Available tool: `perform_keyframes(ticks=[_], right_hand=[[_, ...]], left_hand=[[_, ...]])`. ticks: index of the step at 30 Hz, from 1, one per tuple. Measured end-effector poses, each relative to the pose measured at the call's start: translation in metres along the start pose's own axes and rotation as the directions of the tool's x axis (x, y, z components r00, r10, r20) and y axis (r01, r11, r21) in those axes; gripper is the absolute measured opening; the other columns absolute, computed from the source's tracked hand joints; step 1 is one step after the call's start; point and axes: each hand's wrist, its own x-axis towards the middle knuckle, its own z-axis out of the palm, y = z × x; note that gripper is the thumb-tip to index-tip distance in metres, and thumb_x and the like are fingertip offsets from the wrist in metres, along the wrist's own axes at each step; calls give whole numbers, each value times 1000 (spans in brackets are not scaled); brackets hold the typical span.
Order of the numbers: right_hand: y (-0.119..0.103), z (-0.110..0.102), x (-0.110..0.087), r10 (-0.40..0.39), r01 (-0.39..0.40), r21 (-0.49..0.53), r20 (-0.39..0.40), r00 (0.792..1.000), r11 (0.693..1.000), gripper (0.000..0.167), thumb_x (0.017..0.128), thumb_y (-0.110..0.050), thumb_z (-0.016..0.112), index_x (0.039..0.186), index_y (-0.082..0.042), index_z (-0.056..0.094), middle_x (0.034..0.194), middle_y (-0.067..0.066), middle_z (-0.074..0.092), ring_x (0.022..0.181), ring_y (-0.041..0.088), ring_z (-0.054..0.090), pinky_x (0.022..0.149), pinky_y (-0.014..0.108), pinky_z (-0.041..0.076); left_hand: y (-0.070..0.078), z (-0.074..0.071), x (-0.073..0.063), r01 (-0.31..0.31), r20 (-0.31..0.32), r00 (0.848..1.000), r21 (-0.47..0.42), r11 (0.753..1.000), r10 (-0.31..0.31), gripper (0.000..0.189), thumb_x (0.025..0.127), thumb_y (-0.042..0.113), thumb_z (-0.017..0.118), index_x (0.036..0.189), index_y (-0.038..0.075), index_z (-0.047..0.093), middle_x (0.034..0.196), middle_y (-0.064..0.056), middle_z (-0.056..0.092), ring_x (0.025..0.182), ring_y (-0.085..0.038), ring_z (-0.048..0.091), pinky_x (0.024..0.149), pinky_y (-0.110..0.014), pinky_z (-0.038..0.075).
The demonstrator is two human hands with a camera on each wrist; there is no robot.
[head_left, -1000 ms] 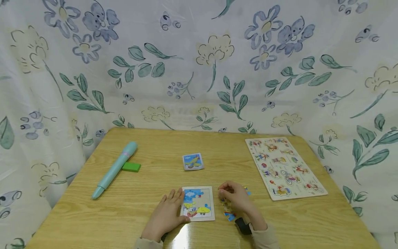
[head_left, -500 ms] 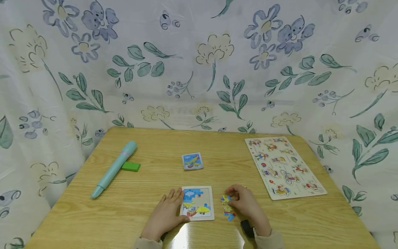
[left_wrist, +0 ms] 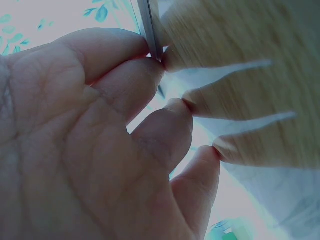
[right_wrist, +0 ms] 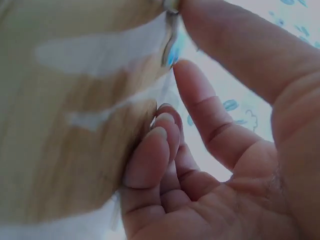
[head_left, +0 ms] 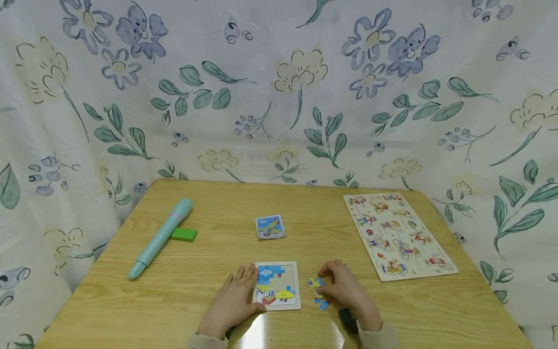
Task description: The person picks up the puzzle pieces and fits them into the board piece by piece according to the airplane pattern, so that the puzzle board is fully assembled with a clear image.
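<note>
A small square jigsaw puzzle board, partly filled with blue and yellow picture pieces, lies in front of me in the head view. My left hand rests on the table along its left edge, fingers spread, with the thumb at the lower left corner. Right of the board lies a little heap of loose puzzle pieces. Over that heap is my right hand, its thumb and index finger at either end of a puzzle piece in the right wrist view. The other fingers curl against the table, and the hand covers part of the heap.
Behind the board is a small airplane picture card. A teal pen-shaped object lies at the left beside a green block. At the right lies a larger board with printed figures. A flowered curtain hangs behind the table.
My right hand has shifted right and slightly down from the top of the heap, uncovering several pieces. The left hand and the board stay in place.
</note>
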Motion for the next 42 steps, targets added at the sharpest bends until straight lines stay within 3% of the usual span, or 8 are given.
perform_keyframes(ticks=[6, 15, 19, 23, 28, 34, 42], right_hand=[[-2, 1, -2, -2, 1, -38, -9, 1000, 999, 28, 73, -10, 83, 89, -7, 60, 93, 6, 51, 78, 17, 42, 65, 20, 33], [2, 4, 4, 4, -2, 46, -53, 999, 999, 19, 83, -1, 71, 95, -7, 58, 83, 1, 57, 72, 10, 50, 62, 17, 42], [4, 6, 6, 48, -38, 121, -85, 995, 992, 9, 91, -3, 62, 99, -7, 63, 88, 3, 63, 75, 10, 54, 64, 18, 46], [1, 6, 7, 79, -51, 262, -96, 992, 964, 15, 95, -5, 57, 108, -2, 64, 94, 9, 63, 75, 11, 57, 64, 20, 52], [-12, 11, 9, 28, -5, 380, -55, 998, 925, 26, 94, -5, 59, 117, 6, 58, 92, 15, 61, 72, 12, 60, 62, 21, 55], [-31, 31, 13, -54, 37, 344, 38, 998, 938, 23, 91, -8, 64, 112, 3, 61, 89, 10, 64, 72, 11, 59, 62, 19, 51], [-46, 50, 14, -72, 58, 294, 37, 997, 954, 15, 88, -7, 68, 101, -1, 65, 85, 7, 66, 73, 11, 57, 63, 18, 50]], left_hand=[[1, -1, 0, -5, -5, 1000, 6, 1000, 5, 92, 75, 46, 76, 144, -3, 40, 155, -19, 34, 143, -45, 29, 115, -65, 23], [-2, 3, 1, -3, -15, 1000, 5, 1000, 3, 92, 74, 45, 77, 144, -3, 41, 155, -19, 34, 143, -46, 29, 115, -65, 23], [-2, 4, 0, 3, -14, 1000, 4, 1000, -3, 92, 74, 45, 77, 144, -2, 42, 155, -19, 34, 143, -45, 29, 115, -65, 23], [0, 4, 0, -2, -7, 1000, 19, 1000, 2, 93, 74, 48, 76, 144, -1, 41, 156, -18, 33, 143, -46, 28, 114, -67, 22], [3, 5, 1, -31, 13, 999, 31, 999, 30, 92, 75, 47, 76, 145, -1, 40, 156, -18, 33, 143, -43, 30, 114, -67, 23], [6, 5, 2, -50, 6, 999, 45, 998, 50, 91, 74, 46, 77, 143, -2, 43, 154, -18, 37, 142, -41, 34, 114, -64, 26], [6, 5, 2, -83, -19, 996, 76, 994, 85, 98, 68, 49, 82, 141, -3, 45, 151, -20, 40, 142, -39, 35, 115, -61, 27]])
